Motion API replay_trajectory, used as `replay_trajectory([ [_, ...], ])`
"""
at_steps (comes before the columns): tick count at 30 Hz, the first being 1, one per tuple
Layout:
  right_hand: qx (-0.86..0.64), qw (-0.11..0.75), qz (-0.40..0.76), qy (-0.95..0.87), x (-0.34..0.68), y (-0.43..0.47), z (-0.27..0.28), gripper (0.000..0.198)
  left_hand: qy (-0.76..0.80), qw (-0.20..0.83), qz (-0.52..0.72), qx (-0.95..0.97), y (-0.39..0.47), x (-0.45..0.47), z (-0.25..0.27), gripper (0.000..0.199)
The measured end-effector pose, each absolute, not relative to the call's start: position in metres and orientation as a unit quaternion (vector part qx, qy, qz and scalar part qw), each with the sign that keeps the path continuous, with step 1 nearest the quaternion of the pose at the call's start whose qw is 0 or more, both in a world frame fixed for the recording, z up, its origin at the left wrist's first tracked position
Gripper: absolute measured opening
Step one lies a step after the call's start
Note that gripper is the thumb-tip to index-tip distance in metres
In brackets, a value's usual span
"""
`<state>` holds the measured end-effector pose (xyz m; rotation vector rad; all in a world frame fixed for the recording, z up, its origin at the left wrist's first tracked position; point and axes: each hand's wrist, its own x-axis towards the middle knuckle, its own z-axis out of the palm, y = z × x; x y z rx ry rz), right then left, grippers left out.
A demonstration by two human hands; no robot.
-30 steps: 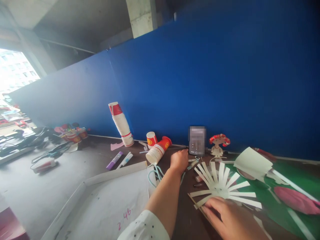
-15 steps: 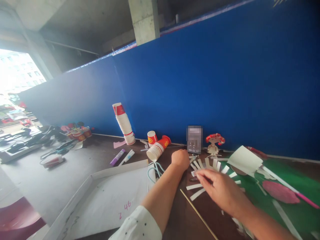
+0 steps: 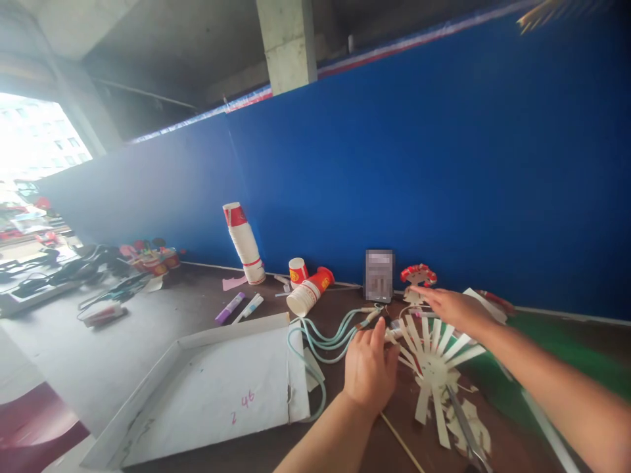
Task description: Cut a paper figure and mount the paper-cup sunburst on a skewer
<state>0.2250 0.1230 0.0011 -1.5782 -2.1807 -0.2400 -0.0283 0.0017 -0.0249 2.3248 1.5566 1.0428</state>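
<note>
Fringed paper [image 3: 436, 373] beside left fingers [image 3: 380, 332]

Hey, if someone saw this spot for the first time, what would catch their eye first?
Most likely the broad, flat blue partition, which fills much of the view behind the dark brown table. Against it, the tall, leaning stack of red-and-white paper cups stands out at the table's far side, left of centre. Nearer, the white paper sunburst of cut strips spreads out to the right of the left hand.
</note>
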Motion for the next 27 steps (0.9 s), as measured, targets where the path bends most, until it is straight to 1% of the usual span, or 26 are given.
replay_trajectory([
  [4,-0.500,0.150,-0.117,-0.845,0.221,0.139,-0.005,0.048,0.527,0.172,0.355,0.753,0.004,-0.025,-0.031,0.078],
  [6,-0.474,0.126,-0.128,-0.862,0.221,0.148,-0.006,0.048,0.526,0.218,0.363,0.737,0.008,-0.024,-0.036,0.084],
  [9,-0.441,0.100,-0.139,-0.881,0.223,0.158,-0.012,0.049,0.515,0.256,0.373,0.729,0.016,-0.027,-0.044,0.081],
  [13,-0.409,0.092,-0.155,-0.895,0.224,0.158,-0.025,0.052,0.499,0.266,0.385,0.730,0.023,-0.030,-0.046,0.078],
  [19,-0.359,0.077,-0.162,-0.916,0.214,0.150,-0.038,0.066,0.498,0.279,0.393,0.721,0.026,-0.029,-0.045,0.079],
  [27,-0.385,0.080,-0.187,-0.900,0.201,0.149,-0.041,0.064,0.502,0.295,0.393,0.712,0.028,-0.030,-0.045,0.082],
])
